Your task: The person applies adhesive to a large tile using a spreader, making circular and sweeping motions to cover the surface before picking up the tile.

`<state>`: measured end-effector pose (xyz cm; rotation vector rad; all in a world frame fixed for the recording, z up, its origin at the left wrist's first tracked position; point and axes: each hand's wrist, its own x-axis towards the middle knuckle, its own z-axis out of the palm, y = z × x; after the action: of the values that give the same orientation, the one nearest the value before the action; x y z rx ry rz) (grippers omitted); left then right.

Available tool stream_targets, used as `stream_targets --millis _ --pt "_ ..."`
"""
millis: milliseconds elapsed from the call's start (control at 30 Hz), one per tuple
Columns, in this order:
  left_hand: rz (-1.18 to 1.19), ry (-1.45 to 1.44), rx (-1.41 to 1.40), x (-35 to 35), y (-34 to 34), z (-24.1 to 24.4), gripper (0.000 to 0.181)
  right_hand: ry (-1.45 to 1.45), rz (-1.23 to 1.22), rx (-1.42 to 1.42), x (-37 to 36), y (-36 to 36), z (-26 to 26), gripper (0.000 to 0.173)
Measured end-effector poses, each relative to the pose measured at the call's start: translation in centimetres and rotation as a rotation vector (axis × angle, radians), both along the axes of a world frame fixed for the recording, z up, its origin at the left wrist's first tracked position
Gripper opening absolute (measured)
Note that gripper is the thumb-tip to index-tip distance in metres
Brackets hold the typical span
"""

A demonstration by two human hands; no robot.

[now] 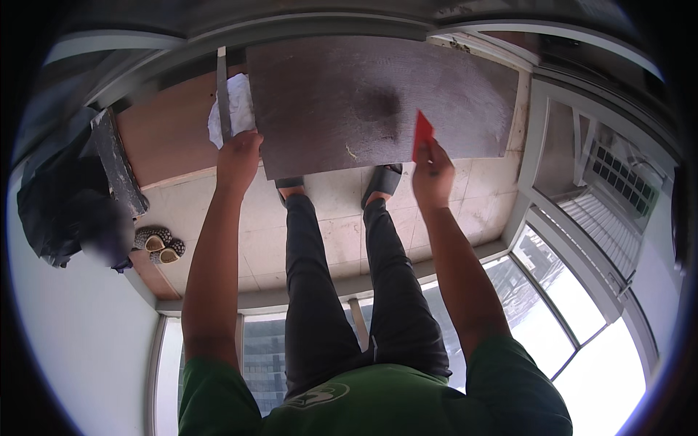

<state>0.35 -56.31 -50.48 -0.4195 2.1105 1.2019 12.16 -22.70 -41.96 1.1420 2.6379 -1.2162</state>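
A dark brown board [327,98] with faint streaks and a dark patch spans the area before me, above my feet. My left hand [238,161] is closed at the board's left edge, around the lower end of a long flat grey strip [222,87]. Behind the strip lies a crumpled white cloth [240,103], partly hidden by it. Over the board's lower right part, my right hand [434,177] grips a flat red piece [421,131] with a pointed upper corner; its material is unclear.
A reddish-brown panel [169,128] extends left of the cloth, beside a worn dark plank [117,158]. Black bags [65,201] and a pair of spotted shoes [158,244] are at the left. Windows [545,305] and an open framed pane [594,163] stand at the right.
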Motion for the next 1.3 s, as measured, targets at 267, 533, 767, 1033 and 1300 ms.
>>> stream_targets --millis 267,533,767,1033,1300 --pt "0.073 -0.106 0.175 -1.2 0.2 0.4 0.039 0.055 0.326 0.120 1.5 -11.2 -3.8 0.034" --pt "0.236 -0.320 0.287 -3.4 0.6 2.5 0.045 0.072 0.348 -0.360 -0.8 -17.7 -1.1 0.016" --pt "0.243 -0.332 0.318 -3.4 0.5 2.5 0.050 0.202 0.430 0.081 -5.9 -6.1 0.5 0.026" --pt "0.286 -0.309 0.277 -3.1 1.0 2.2 0.052 -0.117 0.972 0.318 -2.0 -14.1 -0.7 0.041" --pt "0.167 -0.241 0.340 -2.8 0.1 2.1 0.056 -0.206 0.122 -0.696 1.0 -2.6 2.0 0.024"
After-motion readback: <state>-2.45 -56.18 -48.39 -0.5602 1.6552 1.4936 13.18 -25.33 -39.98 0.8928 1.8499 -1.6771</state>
